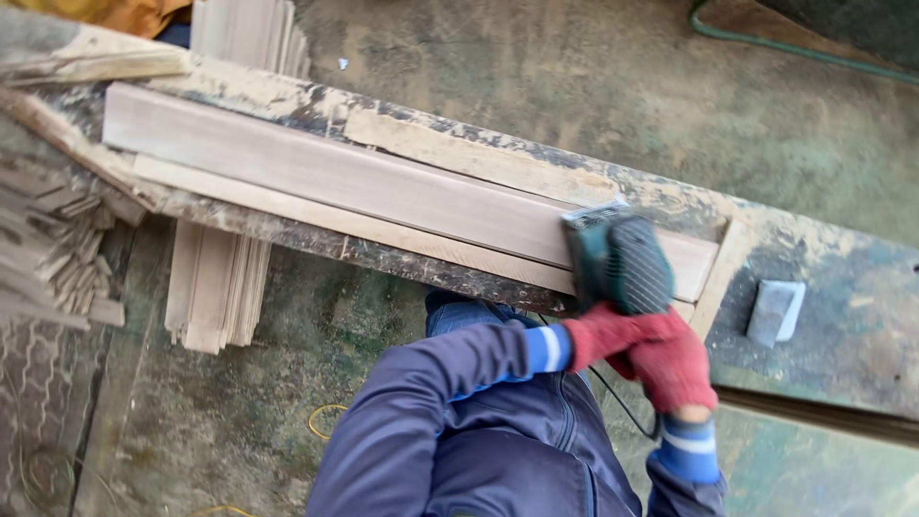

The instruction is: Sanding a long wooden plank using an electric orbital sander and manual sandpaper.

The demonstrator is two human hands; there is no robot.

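Rough workbench (823, 316) props our plank (364, 182) flat; both gloved hands, left (598, 335) and right (675, 369), clamp tight on the sander (617, 263), steadying it.

A small grey block (774, 311) on the bench, slat stacks (215, 287) below

The person wears a dark blue zip-front work jacket; the zipper runs down the chest. Both sleeves end in bright blue ribbed cuffs with white stripes. The left hand (598, 335) and right hand (675, 364) are covered by red knitted gloves.
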